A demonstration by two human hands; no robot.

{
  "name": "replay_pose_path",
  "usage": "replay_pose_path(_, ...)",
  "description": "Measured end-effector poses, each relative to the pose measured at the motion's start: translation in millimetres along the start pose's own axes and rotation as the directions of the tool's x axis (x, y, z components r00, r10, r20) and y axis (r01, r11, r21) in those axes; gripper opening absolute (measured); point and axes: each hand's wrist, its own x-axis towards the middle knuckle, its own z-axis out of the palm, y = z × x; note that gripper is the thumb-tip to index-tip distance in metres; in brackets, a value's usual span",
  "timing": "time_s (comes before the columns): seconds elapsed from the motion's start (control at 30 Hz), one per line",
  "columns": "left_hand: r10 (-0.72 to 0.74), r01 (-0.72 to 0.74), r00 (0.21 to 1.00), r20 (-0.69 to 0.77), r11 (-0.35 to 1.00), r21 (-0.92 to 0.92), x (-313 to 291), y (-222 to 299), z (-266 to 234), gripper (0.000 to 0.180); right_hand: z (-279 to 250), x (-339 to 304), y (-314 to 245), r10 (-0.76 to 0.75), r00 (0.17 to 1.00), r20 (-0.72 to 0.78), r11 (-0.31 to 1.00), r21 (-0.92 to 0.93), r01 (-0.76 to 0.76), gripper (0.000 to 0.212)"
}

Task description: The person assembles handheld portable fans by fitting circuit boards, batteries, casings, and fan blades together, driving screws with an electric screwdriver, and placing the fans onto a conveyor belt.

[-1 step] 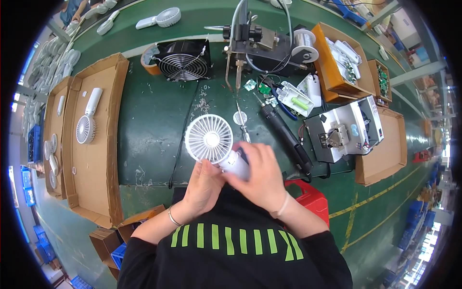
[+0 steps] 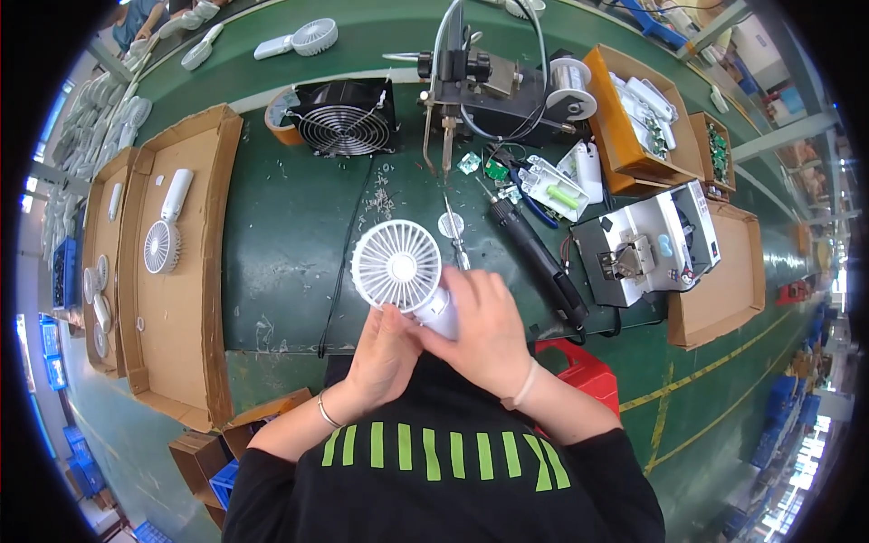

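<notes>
A white handheld fan (image 2: 396,265) is held between my two hands above the front of the green workbench, its round grille facing up. My left hand (image 2: 385,348) is closed round the lower edge of the fan head, thumb on the rim. Wrapped over the handle from the right is my right hand (image 2: 484,330), which hides most of it. Just beyond lie a screwdriver (image 2: 458,237) and a round white disc (image 2: 451,224). To the right, a black electric screwdriver (image 2: 539,258) rests on the bench.
A soldering stand (image 2: 480,81) with a solder reel (image 2: 570,89) stands at the back, beside a black cooling fan (image 2: 344,118). On the left a cardboard tray (image 2: 186,326) holds another fan. A white machine (image 2: 615,262) and a parts box (image 2: 625,163) are at right.
The fan has shifted very slightly right and toward me. My right hand has turned a little on the handle, and the dark gap beneath its fingers no longer shows.
</notes>
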Motion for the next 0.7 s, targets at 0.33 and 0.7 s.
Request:
replay_pose_path(0.33,0.013,-0.003,0.96,-0.281,0.999,0.039,-5.6,15.0,-2.4,0.035,25.4,5.1,-17.8,-0.105,0.972,0.21,0.96,-0.234,0.154,0.048)
replay_pose_path(0.7,-0.123,0.115,0.951,-0.283,0.992,-0.046,9.1,31.0,-4.4,0.031,-4.5,18.1,1.2,0.145,0.986,0.081,0.989,-0.022,-0.144,0.047)
